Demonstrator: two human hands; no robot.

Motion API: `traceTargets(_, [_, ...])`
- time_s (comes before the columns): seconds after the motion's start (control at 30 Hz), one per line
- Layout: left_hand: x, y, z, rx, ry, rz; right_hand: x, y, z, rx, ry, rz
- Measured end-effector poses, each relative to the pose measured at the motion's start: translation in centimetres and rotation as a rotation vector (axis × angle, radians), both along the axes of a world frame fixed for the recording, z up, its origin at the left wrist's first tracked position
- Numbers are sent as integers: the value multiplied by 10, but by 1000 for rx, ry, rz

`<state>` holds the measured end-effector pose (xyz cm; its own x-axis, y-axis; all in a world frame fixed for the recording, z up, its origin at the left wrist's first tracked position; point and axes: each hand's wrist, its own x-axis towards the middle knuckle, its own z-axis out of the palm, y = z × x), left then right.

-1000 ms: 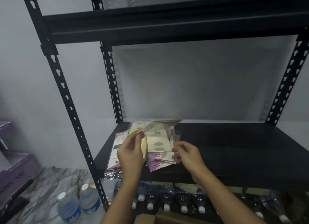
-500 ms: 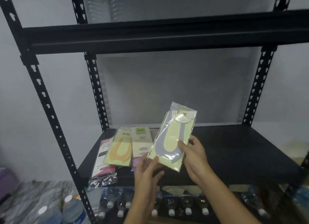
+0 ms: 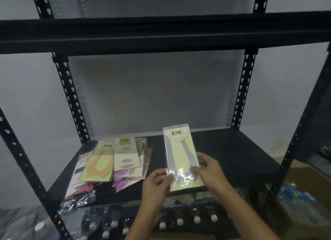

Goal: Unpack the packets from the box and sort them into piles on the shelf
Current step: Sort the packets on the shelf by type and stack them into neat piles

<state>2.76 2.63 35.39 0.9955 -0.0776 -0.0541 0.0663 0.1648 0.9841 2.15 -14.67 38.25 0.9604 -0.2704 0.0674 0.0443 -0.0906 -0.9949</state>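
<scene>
Both my hands hold one clear packet (image 3: 180,153) with a pale yellow card, a grey sock shape and a round "ENE" label, upright over the middle of the black shelf (image 3: 232,161). My left hand (image 3: 157,184) pinches its lower left corner. My right hand (image 3: 209,170) grips its lower right edge. On the shelf's left part lie other packets: an orange-and-yellow one (image 3: 100,162), a cream one with grey ovals (image 3: 126,155), purple ones (image 3: 123,178) beneath, and a pink one (image 3: 80,168) hanging over the front edge.
Black perforated uprights (image 3: 71,98) frame the shelf, with another black shelf (image 3: 161,32) above. Water bottles with white caps (image 3: 179,221) stand in rows underneath. A cardboard box (image 3: 300,182) sits low at the right. The right half of the shelf is bare.
The packet has moved to the right and turned upright, away from the pile. My left hand has come up to take its lower left corner. The view has shifted right.
</scene>
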Motion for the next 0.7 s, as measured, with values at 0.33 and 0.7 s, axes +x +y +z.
traceTargets(0.33, [41,-151,-5,448,-143,-95,6,-126,-27,-254,40,-363])
traceTargets(0.7, [100,-244,-19,1001,-283,-22,69,-204,-41,-556,146,-397])
